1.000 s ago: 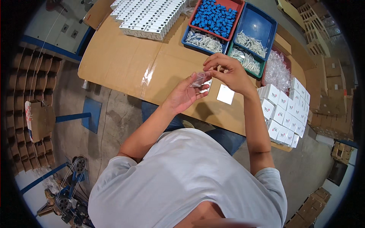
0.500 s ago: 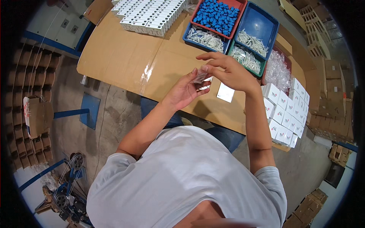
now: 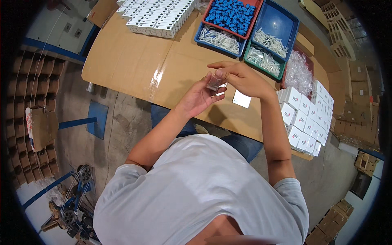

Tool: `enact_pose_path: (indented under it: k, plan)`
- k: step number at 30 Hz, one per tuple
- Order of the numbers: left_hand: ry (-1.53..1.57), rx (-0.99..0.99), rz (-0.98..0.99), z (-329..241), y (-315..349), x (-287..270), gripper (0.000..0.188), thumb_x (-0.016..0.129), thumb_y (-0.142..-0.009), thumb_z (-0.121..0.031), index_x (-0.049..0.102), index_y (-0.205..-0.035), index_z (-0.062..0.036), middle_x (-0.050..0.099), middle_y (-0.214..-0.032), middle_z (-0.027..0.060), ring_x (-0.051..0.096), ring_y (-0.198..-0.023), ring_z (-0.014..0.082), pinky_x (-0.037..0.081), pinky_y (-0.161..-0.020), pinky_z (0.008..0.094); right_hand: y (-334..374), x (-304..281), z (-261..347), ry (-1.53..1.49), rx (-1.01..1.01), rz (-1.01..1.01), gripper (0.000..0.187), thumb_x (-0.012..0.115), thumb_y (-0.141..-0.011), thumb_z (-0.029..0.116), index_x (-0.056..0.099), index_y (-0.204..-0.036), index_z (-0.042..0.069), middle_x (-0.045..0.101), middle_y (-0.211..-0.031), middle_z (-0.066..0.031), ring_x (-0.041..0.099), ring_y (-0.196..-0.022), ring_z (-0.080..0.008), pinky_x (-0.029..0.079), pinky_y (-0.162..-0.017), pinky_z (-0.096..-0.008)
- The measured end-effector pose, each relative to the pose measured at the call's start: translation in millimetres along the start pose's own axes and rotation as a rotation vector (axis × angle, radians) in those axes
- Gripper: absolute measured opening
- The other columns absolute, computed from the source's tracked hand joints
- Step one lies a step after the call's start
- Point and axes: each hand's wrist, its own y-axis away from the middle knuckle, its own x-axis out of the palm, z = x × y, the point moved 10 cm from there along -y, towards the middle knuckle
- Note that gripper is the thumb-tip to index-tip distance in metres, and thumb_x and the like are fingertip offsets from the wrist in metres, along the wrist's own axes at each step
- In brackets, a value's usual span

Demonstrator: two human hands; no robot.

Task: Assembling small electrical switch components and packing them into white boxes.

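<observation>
Both my hands meet above the near part of the cardboard-covered table (image 3: 134,65). Between them is a small clear plastic bag (image 3: 214,83), pinched by the thumb and fingers of my left hand (image 3: 196,97). My right hand (image 3: 247,79) closes its thumb and index fingertip on the bag's upper edge, with its other fingers bent over. Something white shows behind my left fingers; whether it is in the hand or on the table, I cannot tell. Just beneath my right hand, a flat white box or card (image 3: 241,99) lies on the table.
White boxes (image 3: 304,122) are stacked at the right; rows of white boxes (image 3: 159,18) stand far left. At the back are a red tray (image 3: 258,12) of blue parts, blue (image 3: 281,18) and green (image 3: 261,70) trays of small white pieces, and clear plastic bags (image 3: 299,73).
My hands stay in nearly the same place, still on the clear plastic bag. My right hand has shifted very slightly left. The view has tilted a little.
</observation>
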Motion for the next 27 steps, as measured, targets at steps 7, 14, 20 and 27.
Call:
enact_pose_path:
  k: [7,14,20,27]
  plan:
    - [-0.017,-0.171,-0.047,34.8,-1.3,-80.9,0.048,0.054,-0.107,-0.042,0.059,-0.137,-0.0058,0.068,-0.129,0.0126,0.068,-0.109,0.0229,0.054,-0.100,0.0422,17.4,-78.0,-75.7,0.268,0.188,-0.318,0.028,0.064,-0.103,0.023,0.072,-0.117,0.000,0.075,-0.105,-0.0096,0.069,-0.094,-0.0145,0.054,-0.084,-0.0311]
    - [0.129,-0.436,0.047,86.0,10.9,-155.6,0.051,0.055,-0.106,-0.042,0.058,-0.138,-0.0024,0.068,-0.127,0.0136,0.067,-0.107,0.0258,0.053,-0.099,0.0423,48.2,-203.8,-172.5,0.599,0.224,-0.863,0.021,0.065,-0.090,0.011,0.073,-0.107,0.003,0.074,-0.098,-0.0207,0.071,-0.092,-0.0396,0.056,-0.082,-0.0459]
    - [0.071,-0.560,0.173,93.4,10.7,-160.6,0.056,0.063,-0.099,-0.047,0.061,-0.132,-0.0013,0.065,-0.122,0.0121,0.063,-0.100,0.0232,0.051,-0.097,0.0428,18.5,-256.8,-210.6,0.712,0.299,-0.975,0.021,0.065,-0.088,0.012,0.074,-0.107,0.006,0.074,-0.098,-0.0206,0.071,-0.094,-0.0403,0.056,-0.083,-0.0494]
    - [0.074,-0.615,0.219,98.2,13.3,-157.5,0.059,0.065,-0.099,-0.046,0.060,-0.134,0.0005,0.067,-0.121,0.0124,0.065,-0.101,0.0240,0.049,-0.103,0.0451,-22.6,-259.1,-225.0,0.943,0.321,-0.945,0.024,0.075,-0.084,0.017,0.076,-0.107,0.012,0.063,-0.106,-0.0169,0.065,-0.098,-0.0400,0.055,-0.084,-0.0497]
